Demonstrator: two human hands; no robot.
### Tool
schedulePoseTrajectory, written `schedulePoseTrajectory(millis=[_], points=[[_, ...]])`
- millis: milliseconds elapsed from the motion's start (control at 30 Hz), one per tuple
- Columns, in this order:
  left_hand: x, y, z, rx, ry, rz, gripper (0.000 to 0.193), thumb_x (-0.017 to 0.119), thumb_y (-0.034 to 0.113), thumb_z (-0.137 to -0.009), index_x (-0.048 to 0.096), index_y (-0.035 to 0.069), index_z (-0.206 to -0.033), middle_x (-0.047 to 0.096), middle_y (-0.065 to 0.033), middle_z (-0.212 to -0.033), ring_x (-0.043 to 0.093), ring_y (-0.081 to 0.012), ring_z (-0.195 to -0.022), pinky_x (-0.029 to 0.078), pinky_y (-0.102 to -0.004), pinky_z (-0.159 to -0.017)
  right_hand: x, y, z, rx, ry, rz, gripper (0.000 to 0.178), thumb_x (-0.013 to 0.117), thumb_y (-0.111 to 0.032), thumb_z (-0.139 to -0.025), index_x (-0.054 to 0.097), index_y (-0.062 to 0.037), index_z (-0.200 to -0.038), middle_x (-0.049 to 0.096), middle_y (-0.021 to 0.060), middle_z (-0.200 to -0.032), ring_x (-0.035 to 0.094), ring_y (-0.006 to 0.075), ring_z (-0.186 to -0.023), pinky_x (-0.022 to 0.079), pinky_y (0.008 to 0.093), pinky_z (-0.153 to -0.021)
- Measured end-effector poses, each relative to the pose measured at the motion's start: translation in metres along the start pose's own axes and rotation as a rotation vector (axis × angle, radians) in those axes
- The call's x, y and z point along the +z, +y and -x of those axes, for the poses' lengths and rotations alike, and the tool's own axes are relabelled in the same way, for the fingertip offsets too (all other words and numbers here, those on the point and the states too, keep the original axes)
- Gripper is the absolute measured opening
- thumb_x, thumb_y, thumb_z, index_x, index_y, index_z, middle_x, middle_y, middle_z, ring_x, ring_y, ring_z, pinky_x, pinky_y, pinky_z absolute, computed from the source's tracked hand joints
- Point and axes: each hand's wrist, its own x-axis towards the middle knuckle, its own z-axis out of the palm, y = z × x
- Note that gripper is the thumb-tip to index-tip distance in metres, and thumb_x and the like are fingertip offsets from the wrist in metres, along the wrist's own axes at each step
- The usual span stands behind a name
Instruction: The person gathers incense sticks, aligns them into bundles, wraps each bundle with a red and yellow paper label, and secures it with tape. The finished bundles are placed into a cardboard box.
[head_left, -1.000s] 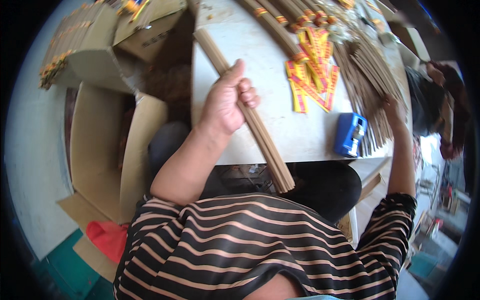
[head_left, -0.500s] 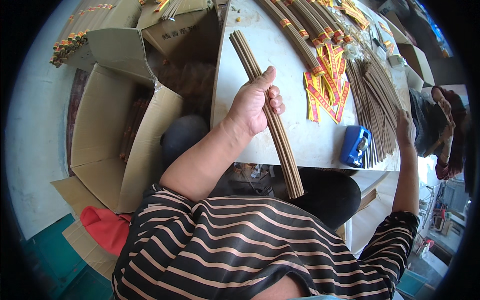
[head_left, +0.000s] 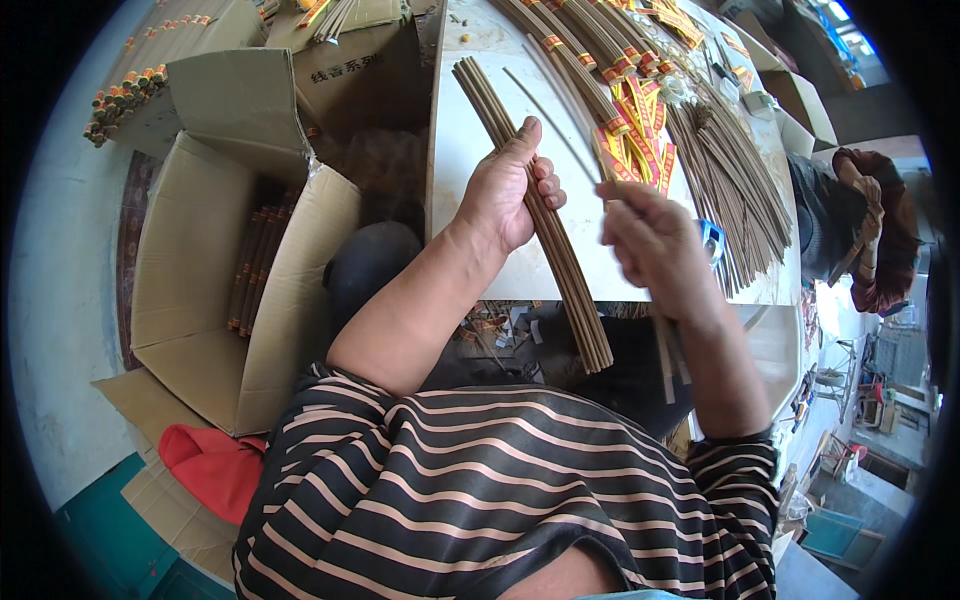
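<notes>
My left hand (head_left: 500, 200) is closed around a bundle of brown incense sticks (head_left: 568, 280), thumb on top. The bundle slants from above the table down past its front edge. My right hand (head_left: 655, 245), smeared by motion, grips a few loose incense sticks (head_left: 550, 122) just right of the bundle. Their far ends stick out over the table and their near ends hang below my hand. Beyond it lie red and yellow paper labels (head_left: 640, 130) and a pile of loose incense sticks (head_left: 735, 185). A blue tape dispenser (head_left: 712, 240) is partly hidden behind my right hand.
Banded incense bundles (head_left: 575, 65) lie at the table's far side. Left of the table (head_left: 465, 130) stands an open carton (head_left: 180, 260) with bundles inside. More bundles (head_left: 150, 75) are stacked at the far left. A red cloth (head_left: 210, 470) lies near the carton. Another person (head_left: 870, 210) is at the right.
My right hand has come left from the loose pile toward the bundle, carrying a few sticks. My left hand keeps its hold nearly in place. The view has shifted slightly.
</notes>
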Motion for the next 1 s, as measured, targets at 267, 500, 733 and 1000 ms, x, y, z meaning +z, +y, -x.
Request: schedulePoseTrajectory(millis=[267,500,733,1000], points=[[-0.007,0.002,0.001,0.066,-0.032,-0.101,0.038,0.052,0.043,-0.088,0.055,0.008,-0.102,0.061,-0.0035,-0.083,0.061,-0.0137,-0.074,0.053,-0.0274,-0.069,0.046,0.012,-0.019,-0.328,0.163,0.461,0.021,0.049,-0.014,-0.091,0.058,0.0013,-0.102,0.055,0.0061,-0.071,0.052,0.0105,-0.066,0.044,0.0250,-0.061],[-0.005,0.002,0.007,0.126,-0.071,-0.141,0.040,0.048,0.046,-0.090,0.054,0.008,-0.101,0.060,-0.0054,-0.085,0.061,-0.0163,-0.080,0.052,-0.0322,-0.073,0.061,0.010,-0.022,-0.530,0.389,0.749,0.027,0.052,-0.014,-0.086,0.058,0.0006,-0.107,0.057,0.0192,-0.089,0.059,0.0339,-0.077,0.048,0.0384,-0.070],[0.003,-0.001,0.012,0.068,-0.081,-0.066,0.057,0.035,0.056,-0.090,0.048,0.004,-0.111,0.058,-0.0106,-0.095,0.059,-0.0182,-0.086,0.052,-0.0354,-0.077,0.067,0.012,-0.029,-0.532,0.369,0.934,0.022,0.049,-0.013,-0.084,0.055,0.0024,-0.099,0.054,0.0174,-0.087,0.058,0.0323,-0.077,0.049,0.0389,-0.067],[-0.003,0.002,0.007,0.061,-0.063,-0.164,0.028,0.057,0.030,-0.086,0.053,0.003,-0.091,0.056,-0.0056,-0.074,0.055,-0.0142,-0.063,0.050,-0.0287,-0.058,0.070,0.018,-0.030,-0.477,0.348,1.082,0.030,0.053,-0.013,-0.084,0.055,-0.0008,-0.111,0.053,0.0171,-0.095,0.057,0.0325,-0.081,0.048,0.0386,-0.069]])
